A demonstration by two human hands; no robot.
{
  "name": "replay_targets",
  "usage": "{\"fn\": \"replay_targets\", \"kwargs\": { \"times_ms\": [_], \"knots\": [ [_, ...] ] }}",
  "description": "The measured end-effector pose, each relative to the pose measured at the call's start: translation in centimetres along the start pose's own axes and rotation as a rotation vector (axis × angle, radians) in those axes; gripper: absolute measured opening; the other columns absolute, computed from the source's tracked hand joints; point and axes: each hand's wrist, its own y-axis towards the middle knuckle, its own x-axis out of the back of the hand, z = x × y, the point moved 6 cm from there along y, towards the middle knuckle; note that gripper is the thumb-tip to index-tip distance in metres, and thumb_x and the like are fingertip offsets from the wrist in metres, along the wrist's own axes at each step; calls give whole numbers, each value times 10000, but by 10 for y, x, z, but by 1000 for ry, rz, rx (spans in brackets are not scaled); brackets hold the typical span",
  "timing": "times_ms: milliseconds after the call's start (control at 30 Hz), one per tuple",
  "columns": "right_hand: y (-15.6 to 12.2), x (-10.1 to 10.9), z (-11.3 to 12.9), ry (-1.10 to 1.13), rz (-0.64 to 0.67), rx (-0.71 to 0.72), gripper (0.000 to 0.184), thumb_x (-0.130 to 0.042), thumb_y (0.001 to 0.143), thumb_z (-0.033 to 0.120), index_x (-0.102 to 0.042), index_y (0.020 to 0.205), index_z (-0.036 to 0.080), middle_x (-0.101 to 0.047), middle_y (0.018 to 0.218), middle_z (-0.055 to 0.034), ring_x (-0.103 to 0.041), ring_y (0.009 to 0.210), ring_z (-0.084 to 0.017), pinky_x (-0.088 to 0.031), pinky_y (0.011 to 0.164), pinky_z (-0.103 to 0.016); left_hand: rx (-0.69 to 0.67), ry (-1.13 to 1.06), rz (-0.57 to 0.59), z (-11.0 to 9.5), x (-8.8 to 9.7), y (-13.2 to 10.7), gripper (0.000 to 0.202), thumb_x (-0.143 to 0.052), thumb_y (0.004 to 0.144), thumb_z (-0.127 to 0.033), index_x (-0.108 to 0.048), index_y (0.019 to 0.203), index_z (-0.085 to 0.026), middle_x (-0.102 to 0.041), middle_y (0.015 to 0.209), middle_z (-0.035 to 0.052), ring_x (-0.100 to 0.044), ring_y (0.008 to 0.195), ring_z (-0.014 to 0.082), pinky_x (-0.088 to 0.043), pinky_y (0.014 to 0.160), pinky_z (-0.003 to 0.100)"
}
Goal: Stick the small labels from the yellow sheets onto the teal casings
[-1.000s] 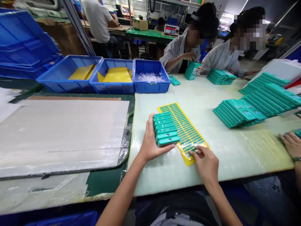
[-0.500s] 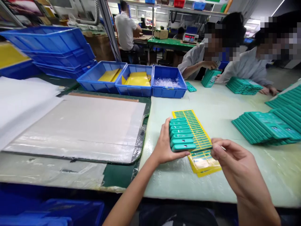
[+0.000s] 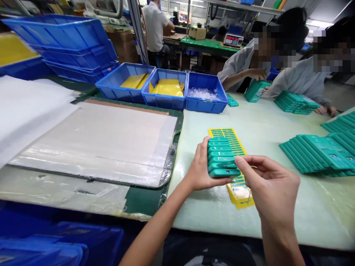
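My left hand [image 3: 199, 168] is wrapped round a fanned row of several teal boxes [image 3: 222, 157] standing on the pale green table [image 3: 249, 118]. Under and behind the row lies a yellow sticker sheet [image 3: 235, 192] with small green labels. My right hand [image 3: 270, 184] hovers just right of the nearest box, fingers curled, thumb and forefinger pinched at the box's right end. Whether a small label sits in that pinch I cannot make out.
Three blue bins [image 3: 203, 98] stand at the table's far edge, two with yellow sheets, one with clear plastic bits. Fanned rows of teal boxes [image 3: 316, 153] lie to the right. Two people [image 3: 241, 66] sit across handling boxes. A plastic-covered board [image 3: 94, 140] lies left.
My right hand lifted off the sticker sheet and moved up and left to the nearest box's end. The camera swung leftward; my left hand kept its hold on the row.
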Motion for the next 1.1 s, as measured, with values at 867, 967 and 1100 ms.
{"fn": "replay_targets", "kwargs": {
  "times_ms": [867, 967, 1100],
  "knots": [
    [46, -1, 9, -664, 284, 114, 356, -918, 672, 530, -760, 743, 219, -734, 671, -36, -624, 598, -202, -391, 569, -323, 14, 1, 36, -1, -1, 1, 1468, -940, 716, -770, -17, 1749, -285, -363, 1670, 215, -404, 1572, 473, -387, 1312, 702],
    [53, 22, 9, -396, 283, 34, 443, -946, 644, 563, -869, 907, 216, -837, 874, -97, -756, 736, -289, -552, 620, -383, -9, -13, 41, -2, -1, 1, 1464, -926, 716, -792, -26, 1749, -276, -344, 1693, 224, -378, 1596, 480, -358, 1327, 713],
    [45, 61, 19, -44, -45, 153, 182, -987, 755, 369, -891, 898, 308, -861, 1064, -68, -816, 1039, -330, -647, 986, -498, -6, -25, 40, -2, 0, 1, 1465, -945, 698, -778, -53, 1745, -274, -338, 1707, 227, -360, 1614, 485, -323, 1349, 716]
  ]
}}
